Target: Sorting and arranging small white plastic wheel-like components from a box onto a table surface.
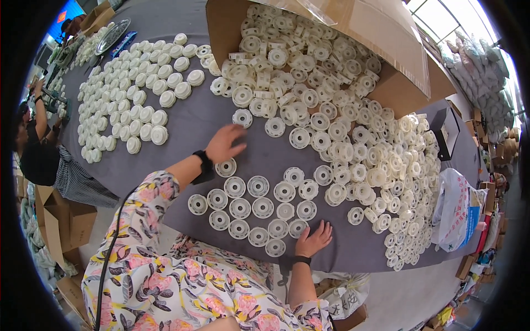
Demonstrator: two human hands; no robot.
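Leftward, domed white parts (132,94) crowd the grey cloth (187,124); next, the left hand (225,144), blurred, open and seemingly bare, hovers near pale rings (256,206) lying flat; the right hand (313,239), fingers spread, rests just beside their lower right edge; farther right, a heap of similar rings (361,154) nears a plastic bag (455,212)

- We see a grey-covered table (182,118).
- Beyond the table's far right, we find a bright paned window (429,12) and stacked sacks (480,83).
- Before the table, pale floor (397,292).
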